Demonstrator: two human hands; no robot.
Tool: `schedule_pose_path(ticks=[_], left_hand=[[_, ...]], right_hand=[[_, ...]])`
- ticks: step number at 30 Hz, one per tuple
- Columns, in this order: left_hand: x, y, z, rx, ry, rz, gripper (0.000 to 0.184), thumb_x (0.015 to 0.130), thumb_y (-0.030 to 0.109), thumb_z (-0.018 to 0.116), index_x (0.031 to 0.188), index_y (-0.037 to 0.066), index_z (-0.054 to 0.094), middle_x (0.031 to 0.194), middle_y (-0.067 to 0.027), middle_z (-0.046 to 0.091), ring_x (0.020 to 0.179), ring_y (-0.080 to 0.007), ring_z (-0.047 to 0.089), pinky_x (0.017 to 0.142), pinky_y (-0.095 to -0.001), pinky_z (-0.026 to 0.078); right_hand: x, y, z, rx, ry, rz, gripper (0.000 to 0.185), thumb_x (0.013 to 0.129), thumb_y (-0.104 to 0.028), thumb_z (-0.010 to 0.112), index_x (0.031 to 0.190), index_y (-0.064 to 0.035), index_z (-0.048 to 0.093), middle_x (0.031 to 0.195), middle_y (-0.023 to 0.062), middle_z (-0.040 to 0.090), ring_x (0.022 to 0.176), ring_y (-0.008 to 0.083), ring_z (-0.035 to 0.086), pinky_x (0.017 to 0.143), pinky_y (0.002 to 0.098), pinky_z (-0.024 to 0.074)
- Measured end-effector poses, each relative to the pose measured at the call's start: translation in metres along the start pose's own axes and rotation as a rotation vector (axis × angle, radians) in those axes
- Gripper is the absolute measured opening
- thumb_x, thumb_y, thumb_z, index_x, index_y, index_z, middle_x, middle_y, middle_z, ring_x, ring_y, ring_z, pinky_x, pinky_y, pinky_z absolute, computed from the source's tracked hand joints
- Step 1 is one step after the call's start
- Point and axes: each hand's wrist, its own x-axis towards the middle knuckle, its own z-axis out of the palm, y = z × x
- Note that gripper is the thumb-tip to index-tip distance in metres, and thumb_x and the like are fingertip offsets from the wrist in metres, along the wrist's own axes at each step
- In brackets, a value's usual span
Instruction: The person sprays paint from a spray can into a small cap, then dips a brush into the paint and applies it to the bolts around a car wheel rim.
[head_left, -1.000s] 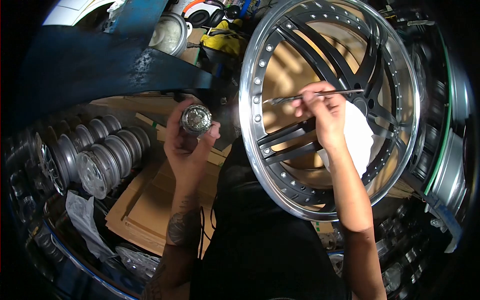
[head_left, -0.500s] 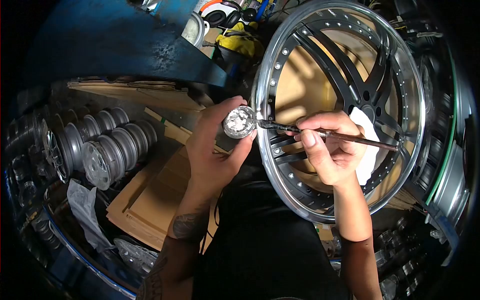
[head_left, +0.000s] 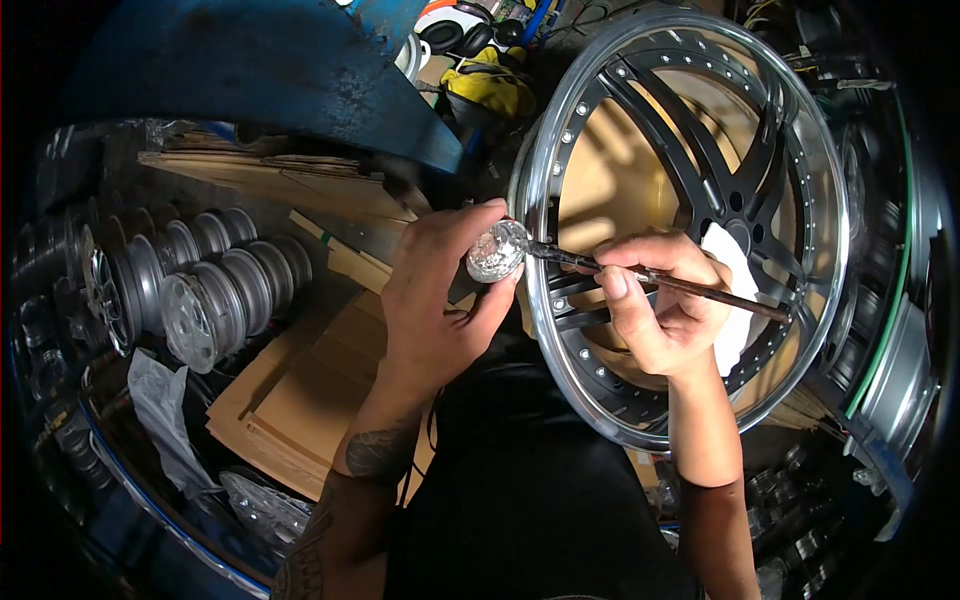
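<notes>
My left hand [head_left: 440, 285] is closed around a small round cup [head_left: 497, 250] smeared with silvery-white paint, its mouth turned towards me. Between the thumb and fingers of my right hand [head_left: 665, 300] is a slim dark paintbrush [head_left: 715, 292], held nearly level. The brush tip meets the right side of the cup's rim; whether it dips inside I cannot tell. Behind both hands stands a large wheel rim [head_left: 545, 345] with a polished lip, rivets and matte black spokes. A white cloth or paper [head_left: 735, 335] shows behind my right hand, against the wheel.
Stacked silver wheels [head_left: 215, 300] stand on the left. Flat cardboard [head_left: 300, 400] lies below them, and a blue metal surface [head_left: 270, 80] juts in at upper left. Headphones [head_left: 455, 38] and a yellow-and-black item [head_left: 490, 85] are at the top. More wheels [head_left: 890, 370] line the right side.
The cup and my left hand have shifted slightly right and down, and the cup has tilted. The brush still touches its rim side, its handle end a little lower.
</notes>
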Motion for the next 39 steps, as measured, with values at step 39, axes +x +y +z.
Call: schedule_pose_path(ticks=[39], left_hand=[[-0.014,-0.004,0.009,-0.460,0.086,-0.410,0.058,0.082,-0.006,0.074,0.136,-0.003,0.053,0.121,-0.0124,0.065,0.109,-0.0160,0.063,0.097,-0.0295,0.049]], right_hand=[[-0.026,0.078,-0.007,0.344,0.212,0.604,0.009,0.097,-0.005,0.064,0.102,0.0026,0.064,0.086,0.0063,0.069,0.076,0.0102,0.067,0.065,0.0232,0.0528]])
